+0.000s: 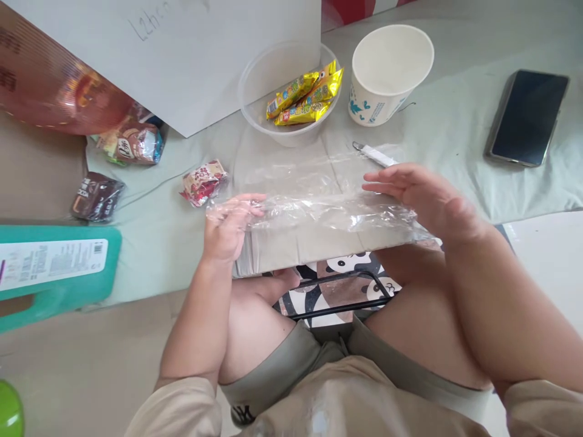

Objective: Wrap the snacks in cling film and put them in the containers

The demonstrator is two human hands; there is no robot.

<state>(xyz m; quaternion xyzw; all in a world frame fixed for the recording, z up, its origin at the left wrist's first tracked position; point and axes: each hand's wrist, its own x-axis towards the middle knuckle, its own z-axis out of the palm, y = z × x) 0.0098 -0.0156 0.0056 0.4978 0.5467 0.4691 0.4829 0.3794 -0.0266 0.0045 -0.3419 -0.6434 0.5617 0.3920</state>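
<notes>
A clear plastic bag [319, 209] lies flat across the pale green cloth [164, 243] in front of my knees. My left hand [230, 227] pinches the bag's left end between thumb and fingers. My right hand [426, 194] lies flat, fingers stretched out, pressing on the bag's right part. Just beyond the bag stands a clear plastic bowl [259, 76] holding yellow snack packets [305, 97].
A white paper cup [387, 73] stands right of the bowl, a dark phone [528, 118] farther right. A small white clip [376, 155] lies behind the bag. Loose snack packets [204, 182] lie at left, near a teal stool [54, 267]. A white board [191, 54] leans at the back.
</notes>
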